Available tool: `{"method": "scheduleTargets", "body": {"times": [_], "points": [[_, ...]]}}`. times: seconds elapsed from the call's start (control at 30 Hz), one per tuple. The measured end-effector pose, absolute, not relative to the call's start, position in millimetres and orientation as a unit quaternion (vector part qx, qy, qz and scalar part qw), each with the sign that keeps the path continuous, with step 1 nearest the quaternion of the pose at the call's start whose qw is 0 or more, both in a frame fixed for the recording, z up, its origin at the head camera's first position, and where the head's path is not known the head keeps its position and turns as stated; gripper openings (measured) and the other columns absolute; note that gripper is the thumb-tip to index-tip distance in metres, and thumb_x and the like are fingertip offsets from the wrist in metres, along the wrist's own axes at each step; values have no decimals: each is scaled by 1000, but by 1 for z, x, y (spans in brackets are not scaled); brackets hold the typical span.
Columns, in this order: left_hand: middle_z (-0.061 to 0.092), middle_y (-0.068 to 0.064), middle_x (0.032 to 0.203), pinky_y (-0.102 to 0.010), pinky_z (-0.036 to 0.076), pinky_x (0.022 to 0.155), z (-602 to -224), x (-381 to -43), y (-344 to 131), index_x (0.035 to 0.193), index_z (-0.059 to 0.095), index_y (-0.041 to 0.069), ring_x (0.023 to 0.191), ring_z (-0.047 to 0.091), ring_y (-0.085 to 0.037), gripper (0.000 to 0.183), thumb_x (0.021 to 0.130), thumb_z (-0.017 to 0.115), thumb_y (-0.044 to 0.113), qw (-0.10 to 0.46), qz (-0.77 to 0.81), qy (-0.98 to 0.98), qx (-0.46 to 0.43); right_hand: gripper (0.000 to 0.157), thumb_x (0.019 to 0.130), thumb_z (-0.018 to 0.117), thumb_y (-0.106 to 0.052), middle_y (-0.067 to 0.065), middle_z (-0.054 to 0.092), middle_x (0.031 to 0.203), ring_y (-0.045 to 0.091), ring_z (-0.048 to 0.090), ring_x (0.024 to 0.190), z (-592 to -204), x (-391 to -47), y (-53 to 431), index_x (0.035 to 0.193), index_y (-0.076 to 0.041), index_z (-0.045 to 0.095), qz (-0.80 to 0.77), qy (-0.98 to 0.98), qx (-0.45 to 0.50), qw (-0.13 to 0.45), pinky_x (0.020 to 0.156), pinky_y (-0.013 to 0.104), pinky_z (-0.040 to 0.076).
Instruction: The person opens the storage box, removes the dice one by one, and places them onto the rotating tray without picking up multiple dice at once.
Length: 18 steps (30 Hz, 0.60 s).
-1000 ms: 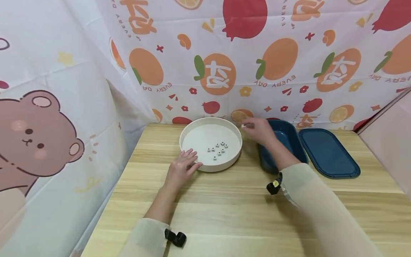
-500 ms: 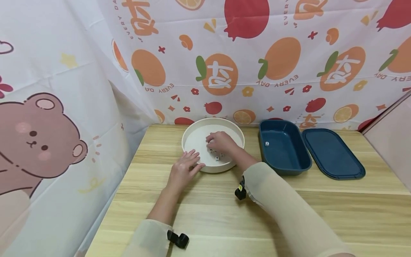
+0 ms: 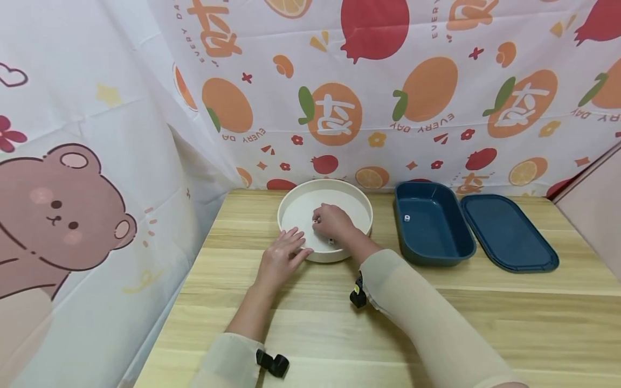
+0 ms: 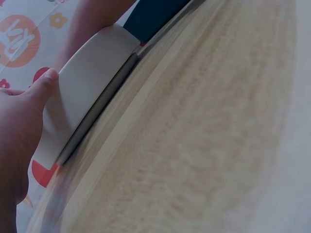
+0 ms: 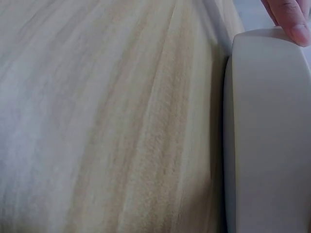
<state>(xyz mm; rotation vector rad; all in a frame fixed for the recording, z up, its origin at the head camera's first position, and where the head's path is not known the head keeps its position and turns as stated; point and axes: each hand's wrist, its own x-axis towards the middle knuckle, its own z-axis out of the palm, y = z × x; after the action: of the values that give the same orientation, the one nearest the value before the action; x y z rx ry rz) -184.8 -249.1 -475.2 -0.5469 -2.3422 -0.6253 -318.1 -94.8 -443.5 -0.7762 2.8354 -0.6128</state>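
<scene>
Dice (image 3: 331,241) lie in a round cream tray (image 3: 361,200), smooth-walled, on the wood-grain table (image 3: 485,312), largely hidden by the right hand (image 3: 331,222), curled over them; whether it grips any cannot be told. Behind, the curtain (image 3: 422,81) reads "EVERY DAY". The left hand (image 3: 283,253) rests flat-fingered against the tray's rim. One small die (image 3: 407,217) sits in the glossy blue tub (image 3: 453,250).

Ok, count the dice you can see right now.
3. One die lies in the blue tub. Two show in the white round tray: one left of the right hand, one at its near edge. The hand may hide more.
</scene>
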Motion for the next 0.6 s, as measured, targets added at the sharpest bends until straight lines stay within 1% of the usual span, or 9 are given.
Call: {"method": "scheduleTargets", "body": {"times": [0.07,0.13,0.23,0.3,0.33,0.4,0.47,0.57,0.6], "points": [[73,-13,113,-51,48,106,-475,-185,-249,102,76,-1,117,65,-29,35,78,83,23,323,-239,-892,-209,18,89,69,-25,7,63,133,24,56,127,-444,-318,-95,104,-16,76,-201,943,-254,70,102,40,51],[73,-13,113,-51,49,106,-475,-184,-250,102,76,-1,116,65,-29,35,78,83,23,325,-240,-891,-209,19,89,69,-26,6,65,128,22,60,118,-444,-317,-95,105,-17,75,-201,943,-256,74,97,38,53],[73,-13,112,-51,49,106,-474,-183,-251,102,76,-1,116,65,-29,34,78,83,22,325,-243,-890,-209,22,89,70,-28,4,66,120,21,62,106,-444,-316,-95,107,-17,75,-206,940,-262,74,92,37,54],[73,-13,112,-50,49,106,-475,-183,-251,101,76,-1,116,65,-29,34,78,83,23,324,-242,-891,-207,25,90,69,-29,3,67,122,22,62,112,-442,-316,-93,111,-16,74,-214,938,-264,75,99,38,52],[73,-13,113,-49,49,106,-474,-183,-251,101,76,-1,116,65,-29,34,78,83,23,323,-241,-892,-206,27,91,68,-30,3,66,124,22,60,118,-440,-316,-92,113,-16,74,-220,936,-264,73,104,38,50],[73,-13,113,-49,48,107,-475,-183,-251,102,76,-1,117,65,-29,34,78,83,23,321,-239,-893,-204,29,92,66,-30,3,65,130,23,54,130,-434,-316,-87,117,-15,73,-236,933,-263,74,113,40,43],[72,-13,114,-48,48,108,-474,-183,-250,102,76,0,117,65,-29,35,79,82,24,318,-239,-895,-202,31,94,64,-30,4,63,134,25,47,137,-424,-318,-79,120,-14,71,-251,928,-270,63,119,42,36],[72,-12,116,-48,47,109,-472,-183,-249,103,76,0,119,64,-29,35,80,81,26,311,-242,-897,-199,30,95,63,-28,5,65,131,25,50,134,-408,-325,-58,120,-12,70,-285,915,-284,30,118,42,37],[71,-12,117,-48,47,109,-471,-182,-248,103,75,0,119,64,-28,35,81,80,26,308,-243,-898,-197,29,95,64,-27,6,66,129,25,52,132,-401,-327,-49,119,-12,71,-299,910,-287,15,116,42,40]]}}
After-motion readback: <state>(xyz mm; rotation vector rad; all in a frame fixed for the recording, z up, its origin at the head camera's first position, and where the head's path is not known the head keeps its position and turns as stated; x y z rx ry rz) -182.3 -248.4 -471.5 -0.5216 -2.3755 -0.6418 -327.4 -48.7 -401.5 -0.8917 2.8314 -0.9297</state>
